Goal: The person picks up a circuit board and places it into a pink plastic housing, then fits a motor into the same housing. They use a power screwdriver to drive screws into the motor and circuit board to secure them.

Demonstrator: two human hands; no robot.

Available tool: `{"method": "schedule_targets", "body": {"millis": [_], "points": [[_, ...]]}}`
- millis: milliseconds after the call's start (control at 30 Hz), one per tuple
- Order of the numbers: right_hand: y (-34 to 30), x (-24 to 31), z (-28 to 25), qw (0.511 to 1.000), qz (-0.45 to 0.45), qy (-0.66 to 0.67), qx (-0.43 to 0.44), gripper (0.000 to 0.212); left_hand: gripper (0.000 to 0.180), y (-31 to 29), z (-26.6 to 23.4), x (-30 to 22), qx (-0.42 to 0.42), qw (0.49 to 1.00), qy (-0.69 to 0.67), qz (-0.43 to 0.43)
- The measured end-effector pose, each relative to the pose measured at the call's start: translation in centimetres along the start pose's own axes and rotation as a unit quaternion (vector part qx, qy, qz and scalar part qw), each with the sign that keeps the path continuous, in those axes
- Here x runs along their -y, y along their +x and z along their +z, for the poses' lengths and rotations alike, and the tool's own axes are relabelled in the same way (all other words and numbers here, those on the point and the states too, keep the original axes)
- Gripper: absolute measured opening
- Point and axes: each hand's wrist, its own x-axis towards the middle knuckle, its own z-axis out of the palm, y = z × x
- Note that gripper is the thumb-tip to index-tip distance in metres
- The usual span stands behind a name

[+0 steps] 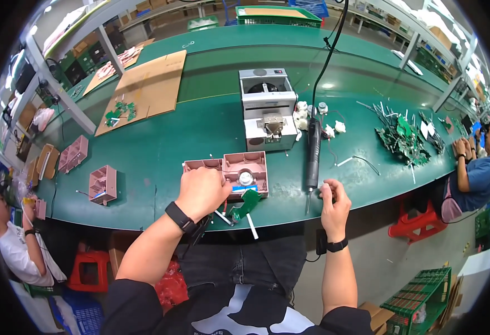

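My left hand (pixel 203 192) is closed over the left part of a pink plastic housing (pixel 262 170) at the bench's front edge, hiding that part. Inside the housing's right compartment sits a round white-and-metal part (pixel 246 178), with a blue strip (pixel 245 189) below it. A green circuit board (pixel 246 205) with wires and white connectors hangs against the housing's near side. My right hand (pixel 335 207) is raised to the right, thumb and fingers curled together; anything between them is too small to make out. Just left of it, a black electric screwdriver (pixel 313 151) hangs bit-down from its cable.
A grey machine (pixel 267 111) stands behind the housing, with white parts (pixel 301 116) beside it. Circuit boards and wires (pixel 404 139) are heaped at right. Other pink housings (pixel 103 184) and cardboard (pixel 144 92) lie left. Co-workers sit at both sides, near red stools (pixel 418 223).
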Motion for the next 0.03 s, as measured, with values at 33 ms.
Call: {"method": "schedule_targets", "body": {"millis": [33], "points": [[0.09, -0.22, -0.05, 1.000, -0.003, -0.009, 0.007, 0.017, 0.033, -0.14, -0.15, 0.41, 0.011, 1.000, -0.012, 0.002]]}}
